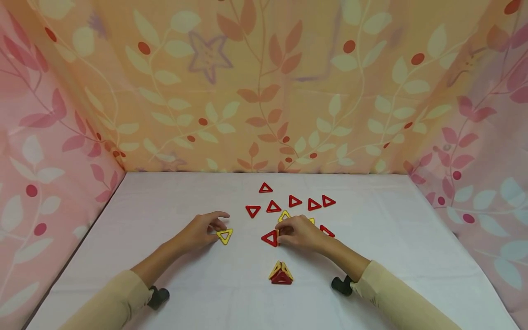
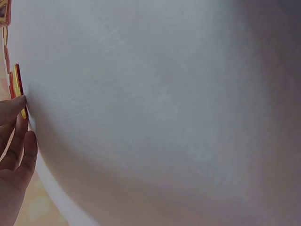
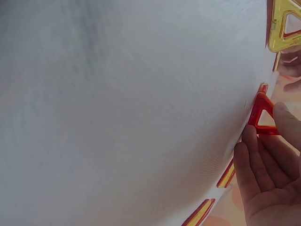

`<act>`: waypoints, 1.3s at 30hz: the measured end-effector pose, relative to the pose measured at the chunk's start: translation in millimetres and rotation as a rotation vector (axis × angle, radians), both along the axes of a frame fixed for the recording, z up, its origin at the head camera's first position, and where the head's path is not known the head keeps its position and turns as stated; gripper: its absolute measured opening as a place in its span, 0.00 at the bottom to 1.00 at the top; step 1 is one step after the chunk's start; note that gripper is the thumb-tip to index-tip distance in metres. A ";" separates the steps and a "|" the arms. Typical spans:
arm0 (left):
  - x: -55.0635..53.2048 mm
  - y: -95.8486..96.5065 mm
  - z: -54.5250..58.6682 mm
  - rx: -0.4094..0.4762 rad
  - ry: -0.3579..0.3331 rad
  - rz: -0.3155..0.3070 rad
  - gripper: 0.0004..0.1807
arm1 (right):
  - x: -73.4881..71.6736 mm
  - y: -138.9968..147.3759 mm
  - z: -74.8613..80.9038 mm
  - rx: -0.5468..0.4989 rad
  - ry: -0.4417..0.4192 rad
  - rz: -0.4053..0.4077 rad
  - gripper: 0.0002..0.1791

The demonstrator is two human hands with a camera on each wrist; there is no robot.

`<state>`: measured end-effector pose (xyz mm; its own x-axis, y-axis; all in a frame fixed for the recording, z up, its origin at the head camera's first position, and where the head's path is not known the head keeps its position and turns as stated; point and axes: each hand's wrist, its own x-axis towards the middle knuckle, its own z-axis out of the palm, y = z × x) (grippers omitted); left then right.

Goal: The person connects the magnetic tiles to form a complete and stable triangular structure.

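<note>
My left hand (image 1: 203, 231) pinches a yellow triangular magnetic tile (image 1: 229, 232) at its edge, left of the middle of the table. In the left wrist view, the thumb lies against that tile's thin side (image 2: 18, 82). Opposite it, my right hand (image 1: 300, 233) holds a red triangular tile (image 3: 256, 113) between thumb and fingers, and it stands on edge in the right wrist view. Just left of those fingers, a red triangle (image 1: 266, 238) shows in the head view. Nearer to me stands a small pyramid (image 1: 281, 277) of red and yellow tiles.
Several loose red triangles lie beyond the hands, among them one at the back (image 1: 270, 190) and one at the right (image 1: 332, 201). A yellow triangle (image 1: 281, 217) lies just behind my right hand. Patterned curtains (image 1: 264, 114) border the white table (image 1: 165, 192).
</note>
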<state>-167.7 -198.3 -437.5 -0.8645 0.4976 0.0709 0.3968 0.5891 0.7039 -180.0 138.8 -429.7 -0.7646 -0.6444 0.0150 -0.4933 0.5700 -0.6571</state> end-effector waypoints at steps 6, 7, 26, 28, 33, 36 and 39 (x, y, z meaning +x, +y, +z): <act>-0.9 6.0 -0.7 -0.010 -0.005 0.018 0.29 | -1.0 -0.1 -0.2 0.007 0.011 0.002 0.17; -1.1 7.3 -0.6 -0.008 -0.004 0.015 0.29 | -1.3 -0.2 -0.4 0.009 0.014 0.001 0.17; -2.8 43.2 0.0 -0.019 -0.041 0.045 0.27 | -1.5 0.0 -2.1 -0.011 0.010 -0.003 0.17; -2.7 47.5 0.5 -0.017 -0.045 0.044 0.27 | -1.5 -0.1 -2.2 -0.010 0.010 -0.004 0.17; -4.6 57.9 0.1 -0.027 -0.045 0.040 0.26 | -1.3 -0.2 -2.2 -0.008 0.004 -0.006 0.17; -6.5 63.3 -0.9 -0.030 -0.044 0.040 0.26 | -1.3 -0.6 -1.5 -0.007 -0.004 -0.008 0.17; -7.9 68.5 -1.2 -0.045 -0.043 0.042 0.25 | -1.5 -1.0 -0.7 -0.003 -0.007 -0.006 0.17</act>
<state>-175.6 -129.8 -438.8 -0.8863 0.4630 0.0112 0.3411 0.6362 0.6920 -181.5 137.8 -430.4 -0.7687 -0.6395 0.0112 -0.4850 0.5714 -0.6620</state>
